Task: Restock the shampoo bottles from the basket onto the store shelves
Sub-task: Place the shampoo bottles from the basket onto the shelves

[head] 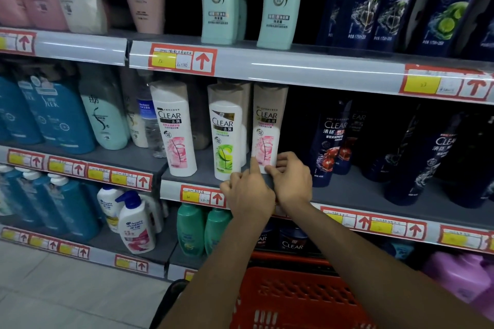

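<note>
One pink-label CLEAR bottle (267, 128) stands shelved on the middle shelf (347, 189). The right hand (291, 179) has its grip curled round the base, and the left hand (248, 192) presses a straight forefinger to the bottle's side. The basket (294, 299) sits below; remaining stock cannot be told.

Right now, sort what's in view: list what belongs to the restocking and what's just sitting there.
Job: pink-label CLEAR bottle, left hand touching it, right hand pinching its base, middle shelf, red basket.
Bystanders: mint bottles up top, dark CLEAR bottles, blue pump bottles, price tags.
</note>
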`<state>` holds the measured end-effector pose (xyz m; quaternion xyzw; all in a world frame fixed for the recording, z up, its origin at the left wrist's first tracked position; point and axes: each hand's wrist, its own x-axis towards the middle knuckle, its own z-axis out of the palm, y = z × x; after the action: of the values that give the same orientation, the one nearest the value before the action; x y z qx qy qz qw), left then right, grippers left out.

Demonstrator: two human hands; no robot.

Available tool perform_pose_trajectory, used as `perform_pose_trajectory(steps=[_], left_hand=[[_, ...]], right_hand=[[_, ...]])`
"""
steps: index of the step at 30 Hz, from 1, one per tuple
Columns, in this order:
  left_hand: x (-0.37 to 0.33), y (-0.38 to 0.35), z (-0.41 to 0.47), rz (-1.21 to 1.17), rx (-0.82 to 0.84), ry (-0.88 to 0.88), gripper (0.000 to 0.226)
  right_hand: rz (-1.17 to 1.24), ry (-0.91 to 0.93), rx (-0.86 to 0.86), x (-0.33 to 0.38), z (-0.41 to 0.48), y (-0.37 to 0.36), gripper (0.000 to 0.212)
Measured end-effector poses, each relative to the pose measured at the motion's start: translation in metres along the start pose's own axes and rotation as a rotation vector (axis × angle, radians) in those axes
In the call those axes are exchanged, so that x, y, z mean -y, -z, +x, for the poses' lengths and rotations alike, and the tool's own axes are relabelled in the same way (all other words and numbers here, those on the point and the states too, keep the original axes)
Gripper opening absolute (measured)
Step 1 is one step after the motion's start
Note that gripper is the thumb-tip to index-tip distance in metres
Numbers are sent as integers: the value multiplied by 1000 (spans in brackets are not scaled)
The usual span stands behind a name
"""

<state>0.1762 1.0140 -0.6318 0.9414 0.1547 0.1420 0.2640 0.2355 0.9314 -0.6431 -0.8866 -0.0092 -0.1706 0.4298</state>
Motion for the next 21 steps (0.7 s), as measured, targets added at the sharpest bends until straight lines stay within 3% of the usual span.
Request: perform_pose_trajectory(steps=[7,21], left_hand=[[1,-10,-1,-8,-37,14,67],[11,-9,6,-24,12,-26,62]], right_hand=[[-130,34,-64,-1,-5,-4,25],[-109,19,-65,3,-10,0,24]])
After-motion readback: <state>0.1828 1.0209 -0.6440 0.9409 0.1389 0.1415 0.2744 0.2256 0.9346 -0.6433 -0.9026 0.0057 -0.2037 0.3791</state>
